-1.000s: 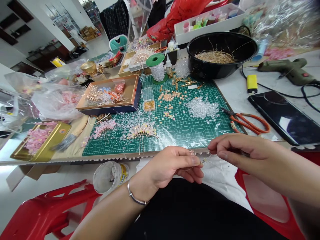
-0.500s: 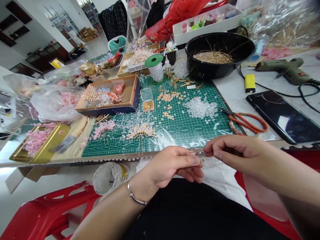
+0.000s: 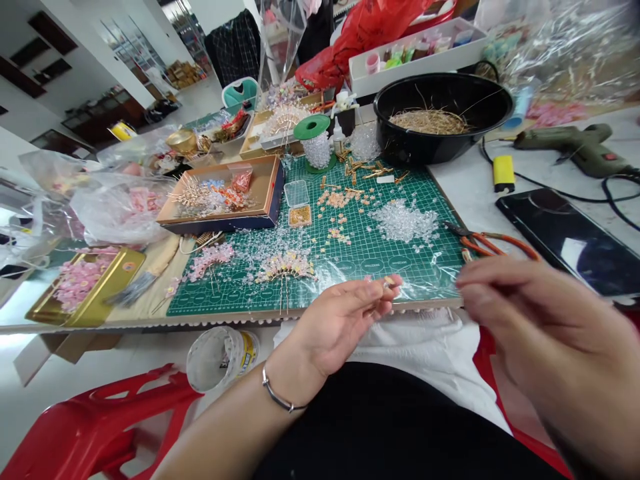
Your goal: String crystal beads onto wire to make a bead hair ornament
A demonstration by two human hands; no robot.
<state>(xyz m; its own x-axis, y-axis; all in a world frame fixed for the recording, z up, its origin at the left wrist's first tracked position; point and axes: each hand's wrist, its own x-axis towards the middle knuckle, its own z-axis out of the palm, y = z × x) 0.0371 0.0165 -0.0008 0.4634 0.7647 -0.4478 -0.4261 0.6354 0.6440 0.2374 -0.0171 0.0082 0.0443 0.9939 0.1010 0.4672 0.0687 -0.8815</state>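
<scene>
From my remote station, I confirm the left hand [image 3: 333, 327] pinches a small beaded piece [image 3: 387, 284] by the near edge of the green mat [image 3: 245, 300], presumably leaving its tip exposed; whether the blurred right hand [image 3: 545, 333], held apart, grips anything, I cannot tell.

Had a black phone [image 3: 575, 233] on my right, yellow block [image 3: 503, 173] just beside its far end, green glue gun [image 3: 575, 143] beyond. Clear plastic wrap [image 3: 575, 47] lay crumpled far right. Far side: white box [image 3: 361, 75] of small pots, red plastic bag [image 3: 360, 40] next to it. Red stool [image 3: 55, 427] was near left, white bucket [image 3: 205, 363] by it. Far left I had a teal chair [image 3: 237, 93] and stacked cartons [image 3: 185, 73].
</scene>
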